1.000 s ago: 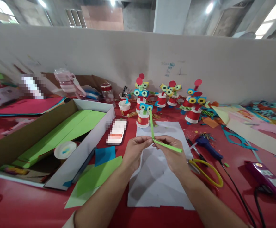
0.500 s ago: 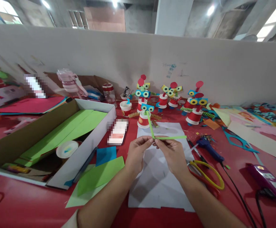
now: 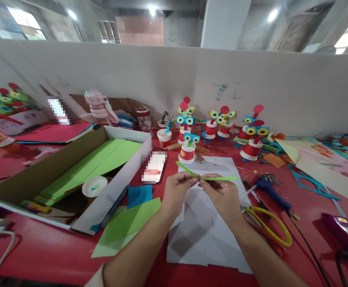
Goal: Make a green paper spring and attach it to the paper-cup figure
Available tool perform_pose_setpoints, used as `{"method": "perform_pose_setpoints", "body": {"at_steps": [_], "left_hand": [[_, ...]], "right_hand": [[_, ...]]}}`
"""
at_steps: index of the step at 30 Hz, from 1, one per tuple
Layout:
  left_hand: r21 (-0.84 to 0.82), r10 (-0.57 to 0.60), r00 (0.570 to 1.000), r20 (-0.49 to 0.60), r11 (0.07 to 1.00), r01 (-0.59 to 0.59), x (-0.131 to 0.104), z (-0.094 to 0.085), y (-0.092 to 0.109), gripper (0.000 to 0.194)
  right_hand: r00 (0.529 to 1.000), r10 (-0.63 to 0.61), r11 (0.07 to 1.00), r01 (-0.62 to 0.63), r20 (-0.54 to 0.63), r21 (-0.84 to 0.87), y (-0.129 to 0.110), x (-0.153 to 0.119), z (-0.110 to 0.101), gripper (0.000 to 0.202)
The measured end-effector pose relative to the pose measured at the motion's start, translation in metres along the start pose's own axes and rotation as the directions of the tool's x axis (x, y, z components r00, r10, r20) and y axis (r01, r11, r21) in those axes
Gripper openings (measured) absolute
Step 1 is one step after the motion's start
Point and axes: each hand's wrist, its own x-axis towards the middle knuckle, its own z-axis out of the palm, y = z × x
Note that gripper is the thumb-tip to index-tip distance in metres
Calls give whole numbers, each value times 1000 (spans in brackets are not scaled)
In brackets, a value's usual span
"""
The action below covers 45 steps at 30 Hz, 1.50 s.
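Two narrow arms of green paper strips (image 3: 221, 178) meet at a joint between my fingertips, one pointing up and left, the other out to the right. My left hand (image 3: 178, 189) pinches the joint from the left. From the right, my right hand (image 3: 220, 193) grips it too, thumb and fingers closed. Both hands hover over a white paper sheet (image 3: 203, 231). Just beyond them stands a paper-cup figure (image 3: 187, 153) with a blue eye piece and coiled paper arms. The fold itself is partly hidden by my fingers.
A white box (image 3: 126, 175) with green paper stands left, beside a phone (image 3: 154, 167), a blue paper square (image 3: 140, 195) and green sheets (image 3: 132, 219). Yellow-handled scissors (image 3: 284, 231) and a blue glue gun (image 3: 272, 193) lie right. More cup figures (image 3: 253, 149) line the back.
The left-hand paper arm has swung down from nearly upright to a low slant leftward. Both hands still pinch the joint. The camera view has shifted slightly left.
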Motion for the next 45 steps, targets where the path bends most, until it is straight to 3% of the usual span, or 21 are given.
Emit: {"method": "perform_pose_setpoints", "body": {"at_steps": [7, 11, 16, 20, 25, 32, 40, 45], "left_hand": [[-134, -6, 998, -55, 991, -2, -2, 6, -9, 10], [46, 13, 1000, -2, 999, -13, 0, 3, -11, 5], [366, 206, 977, 56, 906, -212, 2, -1, -7, 5], [360, 158, 983, 98, 915, -183, 0, 0, -7, 7], [356, 157, 986, 63, 919, -169, 0, 1, -10, 9], [258, 165, 984, 60, 950, -175, -3, 2, -11, 10], [-70, 14, 997, 70, 998, -9, -6, 9, -12, 12], [-152, -80, 989, 124, 983, 98, -9, 12, -4, 21]], "right_hand": [[1000, -7, 999, 8, 8, -32, 4, 0, 1, 16], [990, -144, 978, 142, -2, -150, 12, 2, -1, 18], [968, -251, 934, 243, 4, -261, 17, 4, -5, 16], [969, -245, 936, 238, 6, -261, 19, 3, -6, 17], [980, -186, 971, 193, 66, -139, 13, -1, -3, 18], [981, -186, 978, 191, 62, -87, 9, -6, 1, 17], [991, -131, 981, 130, 7, -141, 5, -5, 1, 26], [994, -110, 983, 107, -11, -151, 2, -4, -1, 28]]}}
